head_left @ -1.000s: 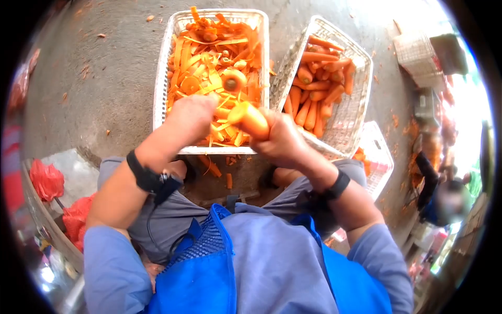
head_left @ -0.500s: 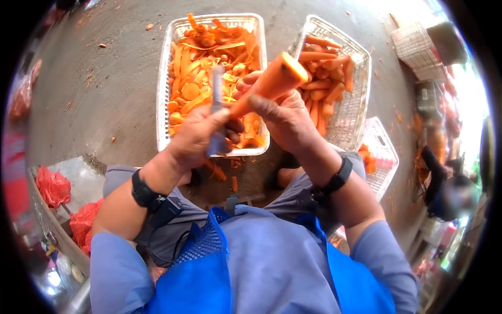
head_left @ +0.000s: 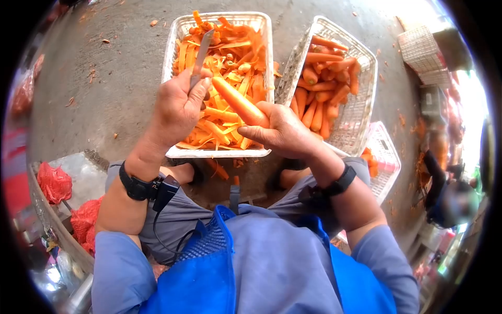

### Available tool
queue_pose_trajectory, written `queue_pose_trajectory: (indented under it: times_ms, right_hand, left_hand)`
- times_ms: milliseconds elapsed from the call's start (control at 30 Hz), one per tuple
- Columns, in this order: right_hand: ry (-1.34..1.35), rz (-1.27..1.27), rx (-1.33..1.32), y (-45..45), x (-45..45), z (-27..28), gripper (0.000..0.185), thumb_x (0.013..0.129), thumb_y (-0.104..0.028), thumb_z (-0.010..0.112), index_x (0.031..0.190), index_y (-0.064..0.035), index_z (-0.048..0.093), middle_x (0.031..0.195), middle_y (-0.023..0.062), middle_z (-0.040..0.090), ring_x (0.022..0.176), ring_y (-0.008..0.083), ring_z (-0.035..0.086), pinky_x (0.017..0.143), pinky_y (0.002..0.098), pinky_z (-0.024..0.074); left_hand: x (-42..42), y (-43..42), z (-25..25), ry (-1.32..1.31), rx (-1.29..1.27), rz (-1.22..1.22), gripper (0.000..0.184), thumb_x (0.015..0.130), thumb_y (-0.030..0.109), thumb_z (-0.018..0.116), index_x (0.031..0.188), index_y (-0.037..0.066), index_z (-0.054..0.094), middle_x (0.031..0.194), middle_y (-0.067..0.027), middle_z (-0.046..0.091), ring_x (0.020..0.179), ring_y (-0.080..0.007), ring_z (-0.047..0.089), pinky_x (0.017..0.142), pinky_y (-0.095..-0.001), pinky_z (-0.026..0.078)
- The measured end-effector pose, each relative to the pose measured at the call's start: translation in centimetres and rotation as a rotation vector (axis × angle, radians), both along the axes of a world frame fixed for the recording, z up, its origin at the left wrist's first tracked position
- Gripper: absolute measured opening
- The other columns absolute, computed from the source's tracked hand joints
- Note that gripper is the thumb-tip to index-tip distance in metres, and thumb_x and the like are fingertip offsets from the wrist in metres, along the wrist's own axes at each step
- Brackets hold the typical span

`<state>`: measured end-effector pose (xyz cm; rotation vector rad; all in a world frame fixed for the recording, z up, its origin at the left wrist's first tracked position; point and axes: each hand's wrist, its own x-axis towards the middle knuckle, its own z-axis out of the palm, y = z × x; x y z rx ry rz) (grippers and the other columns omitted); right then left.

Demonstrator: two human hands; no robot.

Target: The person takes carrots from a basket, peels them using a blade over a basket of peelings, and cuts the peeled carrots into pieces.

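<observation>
A metal peeler or knife (head_left: 203,55) is gripped in my left hand (head_left: 178,104), its blade pointing up and away. My right hand (head_left: 285,131) is wrapped round the thick end of a carrot (head_left: 238,102), whose narrower end points up-left toward my left hand. Both hands are over the near part of a white crate (head_left: 168,63) full of orange peelings and carrot ends (head_left: 225,125). The blade and the carrot are apart.
Right of the peelings, a white crate (head_left: 372,78) holds several whole carrots (head_left: 316,107). Another crate (head_left: 389,152) with orange pieces stands nearer. Red net bags (head_left: 54,183) lie at the left. A person (head_left: 452,201) is at the far right, near stacked crates (head_left: 421,49).
The carrot has swung round and lowered, its tip now toward my left hand. My left hand has moved up and left with the blade, away from the carrot.
</observation>
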<state>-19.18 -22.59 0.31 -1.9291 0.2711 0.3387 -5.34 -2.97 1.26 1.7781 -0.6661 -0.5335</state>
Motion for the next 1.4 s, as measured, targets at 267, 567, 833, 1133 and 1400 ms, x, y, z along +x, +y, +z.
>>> queue_pose_trajectory:
  times_ms: [267,567,833,1133,1400]
  right_hand:
    - [-0.01,-0.121,0.531,-0.2,-0.9,1.3,0.037,0.092,-0.031,0.074,0.108,0.0009,0.062,0.072,-0.0008,0.06,0.057,0.0053,0.057,0.05,0.0212,0.0455]
    - [0.051,-0.133,0.608,-0.4,-1.6,-0.2,0.041,0.103,-0.043,0.054,0.097,-0.003,0.058,0.07,0.0003,0.054,0.055,0.0078,0.049,0.052,0.0228,0.0438]
    - [-0.073,-0.055,0.633,0.1,-2.3,1.5,0.037,0.101,-0.041,0.06,0.094,-0.0044,0.059,0.069,-0.0024,0.053,0.056,0.0061,0.051,0.049,0.0222,0.0417]
    - [0.201,-0.412,0.953,1.5,0.2,-2.3,0.041,0.105,-0.04,0.05,0.116,-0.0018,0.06,0.088,0.0087,0.066,0.07,0.018,0.065,0.062,0.0291,0.053]
    - [0.318,-0.484,1.253,1.9,1.0,-3.0,0.044,0.107,-0.04,0.037,0.127,-0.0026,0.049,0.089,0.0173,0.066,0.073,0.029,0.068,0.064,0.0386,0.0581]
  left_hand:
    - [2.6,2.2,-5.4,-0.438,0.417,-0.197,0.015,0.098,0.014,0.057,0.097,-0.001,0.058,0.076,-0.0217,0.059,0.069,-0.0315,0.063,0.066,-0.0365,0.05]
    - [0.7,0.4,-0.3,-0.169,0.099,-0.094,0.017,0.102,0.016,0.055,0.101,0.001,0.063,0.071,-0.0051,0.058,0.067,-0.0131,0.053,0.062,-0.0295,0.046]
    - [2.0,1.3,-5.1,-0.445,0.582,-0.196,0.02,0.094,0.017,0.059,0.103,-0.001,0.063,0.09,-0.0256,0.067,0.089,-0.0415,0.065,0.077,-0.0464,0.052]
    - [1.2,-1.1,2.3,0.451,-0.375,-0.068,0.015,0.1,0.017,0.057,0.103,0.004,0.062,0.072,-0.003,0.061,0.059,-0.0101,0.06,0.056,-0.0241,0.052]
    - [2.1,-1.8,0.9,0.153,-0.044,-0.259,0.037,0.106,0.034,0.047,0.096,0.002,0.061,0.073,-0.0054,0.061,0.064,-0.0133,0.06,0.059,-0.0278,0.049]
